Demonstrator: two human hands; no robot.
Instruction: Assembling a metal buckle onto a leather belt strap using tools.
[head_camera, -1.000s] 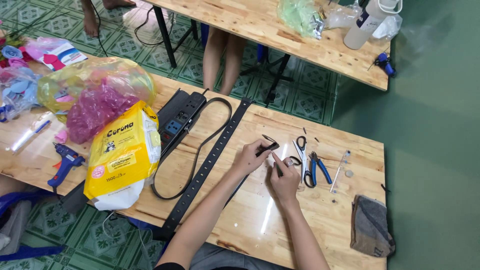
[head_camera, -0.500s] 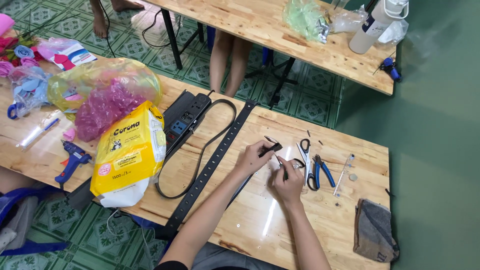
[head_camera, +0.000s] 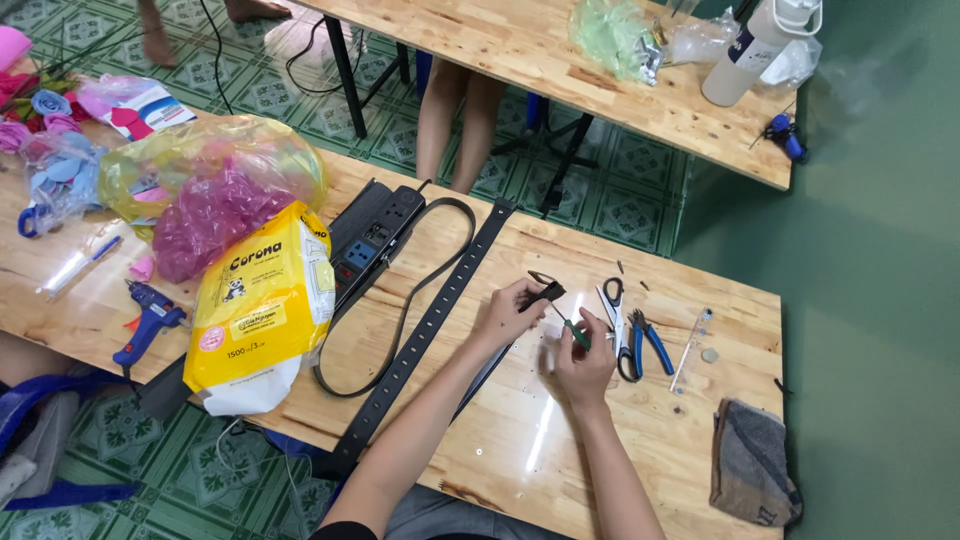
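Note:
My left hand (head_camera: 510, 312) grips the buckle end of a long black belt (head_camera: 425, 335) that lies looped across the wooden table (head_camera: 520, 440). My right hand (head_camera: 582, 360) holds a small green-handled tool (head_camera: 574, 332), its tip set against the buckle. Just right of my hands lie scissors (head_camera: 616, 310) and blue-handled pliers (head_camera: 650, 343).
A yellow bag (head_camera: 262, 300), a black power strip (head_camera: 365, 240), a bag of pink and yellow material (head_camera: 210, 195) and a blue glue gun (head_camera: 145, 325) lie to the left. A grey cloth (head_camera: 755, 475) sits at the right front. Another person's legs (head_camera: 455, 120) stand beyond the table.
My hands have stayed together at the buckle, with only small shifts. The camera view has drifted slightly.

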